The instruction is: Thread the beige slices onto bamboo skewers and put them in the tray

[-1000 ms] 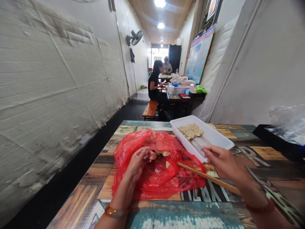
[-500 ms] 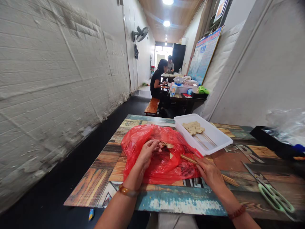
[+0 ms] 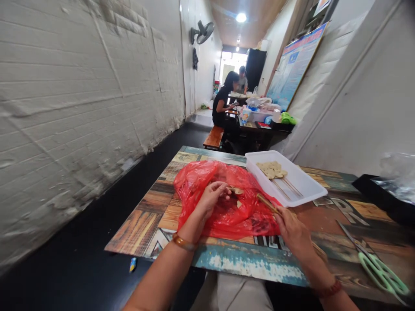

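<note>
A crumpled red plastic bag (image 3: 197, 172) lies spread on the table, its mouth open toward me. Over that opening, my left hand (image 3: 213, 198) has its fingers curled together beside a thin beige food slice (image 3: 238, 191); what its fingertips hold, if anything, is hidden. My right hand (image 3: 293, 229) is closed around a bundle of thin bamboo skewers (image 3: 267, 203), whose near ends stick out below the palm. The far ends point across the bag's right side. Behind it stands a white plastic tray (image 3: 306, 190) with skewered beige slices (image 3: 271, 169) in it.
Green-handled scissors (image 3: 378, 263) lie at the table's right, near a black container (image 3: 372, 194) with clear plastic. The wood-patterned table (image 3: 136, 224) ends at my lap. Farther back, a person in black (image 3: 222, 101) sits on a bench (image 3: 214, 137) by another cluttered table.
The view has shifted, so the table appears farther right and slightly higher. My left hand stays over the bag's opening, and my right hand still grips the skewers.
</note>
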The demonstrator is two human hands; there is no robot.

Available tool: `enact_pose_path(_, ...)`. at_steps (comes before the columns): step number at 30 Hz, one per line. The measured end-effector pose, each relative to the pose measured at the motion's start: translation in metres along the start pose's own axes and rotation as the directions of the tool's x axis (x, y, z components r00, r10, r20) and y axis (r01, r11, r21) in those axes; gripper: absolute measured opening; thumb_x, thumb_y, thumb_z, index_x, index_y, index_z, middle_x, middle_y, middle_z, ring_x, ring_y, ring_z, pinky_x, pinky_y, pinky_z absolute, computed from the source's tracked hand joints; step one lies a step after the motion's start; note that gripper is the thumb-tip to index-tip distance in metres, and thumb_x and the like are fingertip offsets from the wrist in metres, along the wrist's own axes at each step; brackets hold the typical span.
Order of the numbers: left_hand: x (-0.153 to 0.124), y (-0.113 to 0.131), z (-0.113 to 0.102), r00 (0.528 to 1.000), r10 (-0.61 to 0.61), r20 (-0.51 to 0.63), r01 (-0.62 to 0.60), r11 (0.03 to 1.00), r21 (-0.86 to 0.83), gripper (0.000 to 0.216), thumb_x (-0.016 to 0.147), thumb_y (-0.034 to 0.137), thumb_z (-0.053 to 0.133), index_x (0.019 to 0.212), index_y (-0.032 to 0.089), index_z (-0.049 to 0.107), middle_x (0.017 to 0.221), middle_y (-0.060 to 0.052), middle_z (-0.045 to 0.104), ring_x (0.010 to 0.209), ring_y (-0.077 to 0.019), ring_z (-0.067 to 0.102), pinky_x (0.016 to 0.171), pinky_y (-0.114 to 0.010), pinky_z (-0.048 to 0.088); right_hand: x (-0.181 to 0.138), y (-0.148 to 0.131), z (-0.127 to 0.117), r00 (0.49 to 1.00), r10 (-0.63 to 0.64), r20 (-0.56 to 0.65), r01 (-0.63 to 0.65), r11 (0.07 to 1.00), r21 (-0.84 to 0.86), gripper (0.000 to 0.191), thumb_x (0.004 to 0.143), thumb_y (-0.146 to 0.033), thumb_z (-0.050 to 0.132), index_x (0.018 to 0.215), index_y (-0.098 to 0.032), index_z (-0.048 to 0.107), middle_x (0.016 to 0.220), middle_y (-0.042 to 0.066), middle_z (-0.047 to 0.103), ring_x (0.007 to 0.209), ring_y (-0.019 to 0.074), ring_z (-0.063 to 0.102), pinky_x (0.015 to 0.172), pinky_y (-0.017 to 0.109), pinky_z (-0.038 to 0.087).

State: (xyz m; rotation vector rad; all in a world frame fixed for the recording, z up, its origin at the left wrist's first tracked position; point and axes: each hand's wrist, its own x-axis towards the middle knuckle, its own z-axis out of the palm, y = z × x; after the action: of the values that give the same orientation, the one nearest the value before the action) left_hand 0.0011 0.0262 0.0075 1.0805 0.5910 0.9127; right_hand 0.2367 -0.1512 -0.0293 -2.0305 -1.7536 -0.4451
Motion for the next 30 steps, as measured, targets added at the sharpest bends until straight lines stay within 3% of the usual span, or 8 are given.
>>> enact_pose_path(9, -0.004, -0.007, 0.004, 0.996, -0.022, 0.090, 0.012, 0.994, 0.108, 0.033, 0.068, 0.043, 0.069, 0.079, 0.012, 0.063, 0.067, -0.003, 0.063, 0.056, -0.0105, 0.055, 0.058, -0.023, 0.042, 0.021, -0.046, 0.020, 0.982, -0.182, -0.041, 0.182, 0.983, -0.017, 0.038, 0.098, -0.035, 0.034, 0.110, -0.015, 0.064, 0.101, 0.012, 0.071, 0.083, 0.0209, 0.068, 0.075, 0.032, 0.050)
enact_pose_path(13, -0.003, -0.010, 0.005, 0.997, 0.062, 0.052, -0.073, 0.961, 0.268, 0.022, 0.067, 0.033, 0.070, 0.073, 0.012, 0.064, 0.067, -0.001, 0.061, 0.059, -0.0093, 0.051, 0.059, -0.021, 0.039, 0.024, -0.052, 0.020, 0.980, -0.194, -0.039, 0.194, 0.981, -0.008, 0.039, 0.098, -0.036, 0.035, 0.109, -0.014, 0.065, 0.095, 0.009, 0.071, 0.079, 0.0200, 0.068, 0.075, 0.031, 0.049)
enact_pose_path(19, -0.002, -0.010, 0.005, 0.974, 0.219, 0.062, -0.219, 0.829, 0.514, 0.010, 0.071, 0.022, 0.062, 0.067, 0.013, 0.062, 0.066, 0.000, 0.059, 0.061, -0.0103, 0.049, 0.059, -0.021, 0.036, 0.025, -0.054, 0.015, 0.977, -0.210, -0.023, 0.210, 0.978, 0.002, 0.037, 0.097, -0.035, 0.036, 0.107, -0.014, 0.065, 0.093, 0.009, 0.071, 0.079, 0.0200, 0.068, 0.074, 0.030, 0.048)
enact_pose_path(26, -0.002, -0.011, 0.004, 0.962, 0.136, 0.237, -0.232, 0.863, 0.449, 0.019, 0.079, 0.030, 0.052, 0.068, 0.015, 0.051, 0.062, 0.002, 0.050, 0.057, -0.0091, 0.044, 0.055, -0.021, 0.032, 0.021, -0.050, 0.014, 0.974, -0.226, -0.029, 0.227, 0.970, 0.086, 0.036, 0.097, -0.035, 0.036, 0.105, -0.015, 0.065, 0.098, 0.009, 0.071, 0.080, 0.0190, 0.068, 0.072, 0.029, 0.048)
enact_pose_path(30, -0.003, -0.010, 0.004, 0.970, 0.110, 0.216, -0.200, 0.868, 0.455, 0.023, 0.082, 0.035, 0.049, 0.069, 0.016, 0.047, 0.060, 0.004, 0.047, 0.055, -0.0085, 0.041, 0.053, -0.021, 0.031, 0.018, -0.049, 0.018, 0.975, -0.220, -0.017, 0.221, 0.972, 0.078, 0.037, 0.098, -0.036, 0.035, 0.105, -0.015, 0.064, 0.099, 0.010, 0.071, 0.081, 0.0196, 0.069, 0.071, 0.029, 0.049)
